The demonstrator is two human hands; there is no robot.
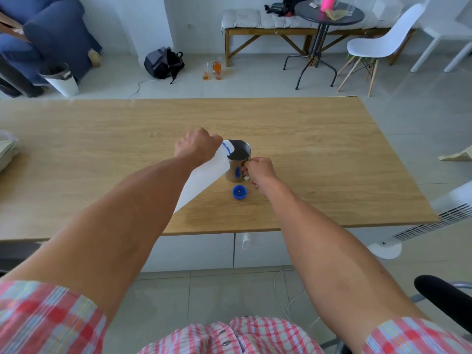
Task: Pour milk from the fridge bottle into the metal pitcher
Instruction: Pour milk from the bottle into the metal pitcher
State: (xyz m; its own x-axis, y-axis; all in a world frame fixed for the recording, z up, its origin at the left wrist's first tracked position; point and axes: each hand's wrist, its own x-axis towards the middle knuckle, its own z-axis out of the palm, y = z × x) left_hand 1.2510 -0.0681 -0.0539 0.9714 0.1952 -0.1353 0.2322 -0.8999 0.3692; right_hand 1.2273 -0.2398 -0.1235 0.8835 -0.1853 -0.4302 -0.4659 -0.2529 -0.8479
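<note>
Soft, even daylight fills the room, bright and slightly washed out, with only faint shadows on the wooden table [306, 129]. The metal pitcher [238, 162] carries dim reflections, no hard glare. Wide-angle distortion bends the table edges and floor lines near the borders, and the plaid sleeves [46, 318] at the bottom are smeared with blur.

Short-sleeved shirt [229, 338] — pink/white plaid w/ buttons.

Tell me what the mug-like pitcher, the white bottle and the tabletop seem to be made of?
Metal pitcher: shiny polished steel by the look, its wall mirroring a blue shape. Milk bottle: matte white, probably plastic, with a blue ring at the neck. Table: light wood grain, possibly laminate; its satin surface leaves that open.
</note>
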